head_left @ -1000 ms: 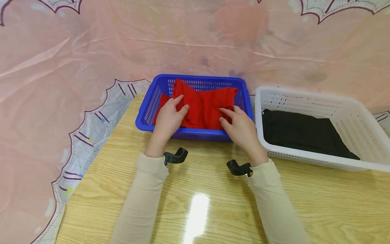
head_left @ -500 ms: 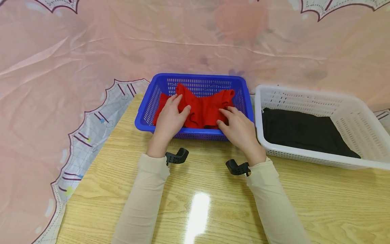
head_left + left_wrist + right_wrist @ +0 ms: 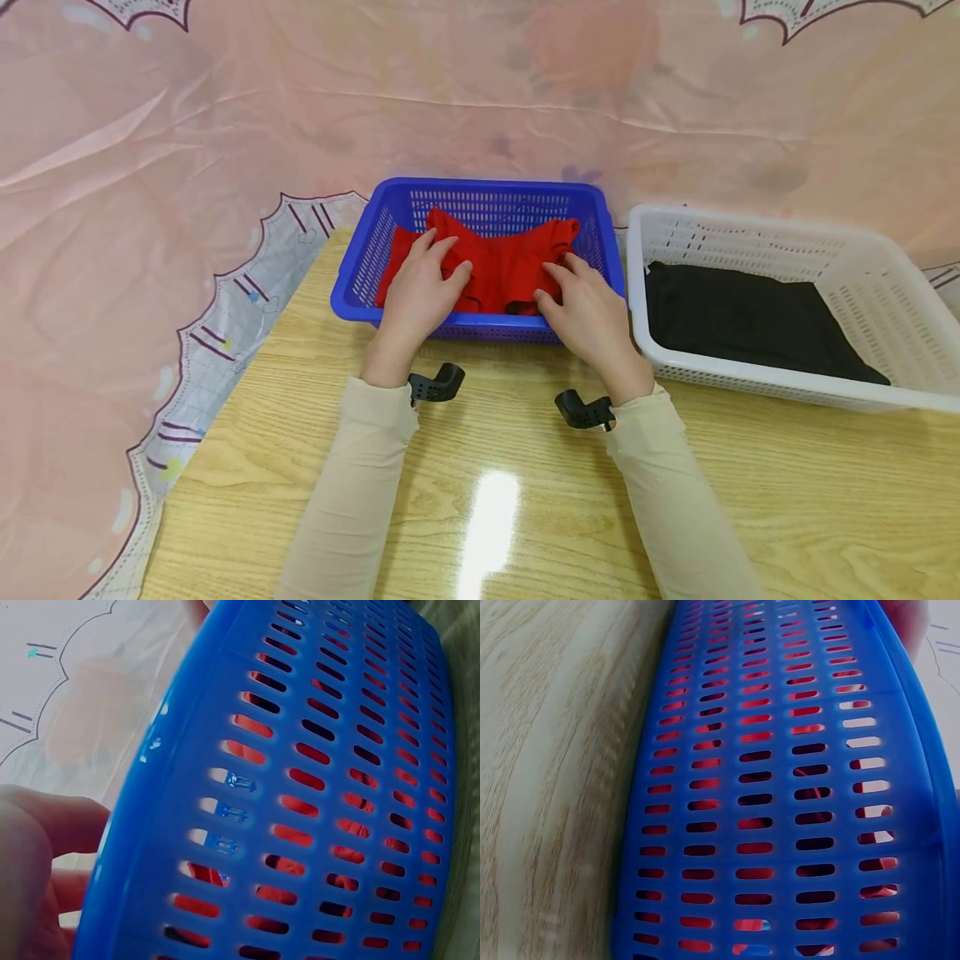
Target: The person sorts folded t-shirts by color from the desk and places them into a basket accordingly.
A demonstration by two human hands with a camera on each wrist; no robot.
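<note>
A crumpled red cloth garment (image 3: 498, 265) lies inside the blue plastic basket (image 3: 495, 320), its raised corners near the back wall. My left hand (image 3: 418, 292) reaches over the front rim at the left, its fingers spread and touching the cloth. At the right, my right hand (image 3: 591, 312) rests its loosely bent fingers against the garment, thumb and index finger apart. In the left wrist view, part of the left hand (image 3: 41, 840) shows beyond the basket rim. The slotted basket wall (image 3: 840, 787) fills most of the right wrist view and hides the fingertips; red shows through its slots.
Right of the blue basket stands a white plastic basket (image 3: 750, 371) with a folded black garment (image 3: 750, 321) in it. Both are on a wood-grain table (image 3: 487, 433). A pink patterned sheet (image 3: 480, 100) hangs behind and at the left.
The red garment's raised edges have sunk lower in the basket and its right corner has crumpled. My left fingers have spread a little; the right hand has shifted slightly left.
</note>
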